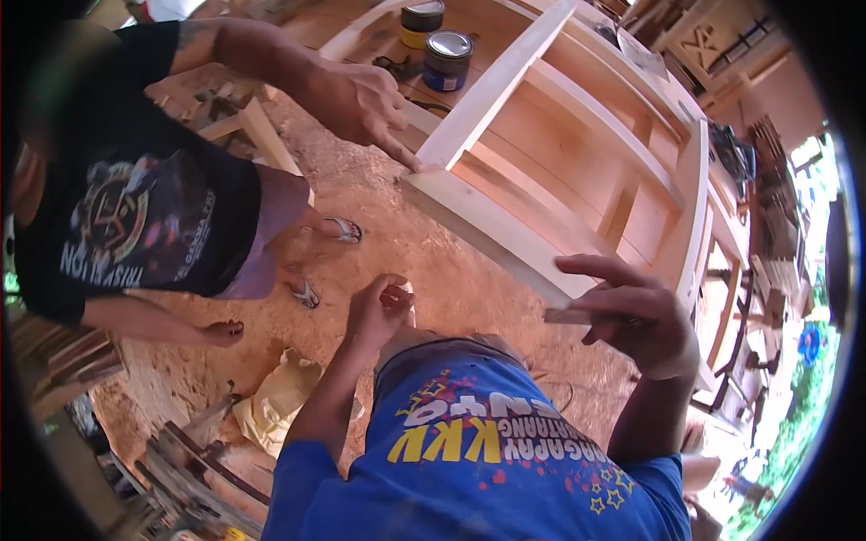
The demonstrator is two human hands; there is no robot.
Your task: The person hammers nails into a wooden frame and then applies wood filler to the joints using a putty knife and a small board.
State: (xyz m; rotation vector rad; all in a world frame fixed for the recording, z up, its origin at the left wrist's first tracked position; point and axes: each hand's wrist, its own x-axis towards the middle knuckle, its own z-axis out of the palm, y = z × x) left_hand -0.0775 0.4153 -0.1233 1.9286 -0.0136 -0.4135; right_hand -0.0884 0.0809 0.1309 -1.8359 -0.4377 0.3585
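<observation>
My right hand [642, 320] is at the near corner of a pale wooden frame [505, 230], its index finger stretched out over the wood. Between its thumb and curled fingers is a thin, flat greyish-brown piece [566, 316], jutting out to the left. My left hand [381, 311] hangs in front of my body, away from the frame, with its fingers curled in; I cannot tell what, if anything, is inside them. Across from me, another person's hand [365, 108] points a fingertip at the frame's left corner joint.
A person in a black shirt [162, 216] stands at left. Two paint cans, one blue [447, 61] and one yellow [422, 22], sit behind the frame. Scrap timber [194, 473] and a crumpled yellowish sack [280, 401] lie on the dusty floor [388, 225].
</observation>
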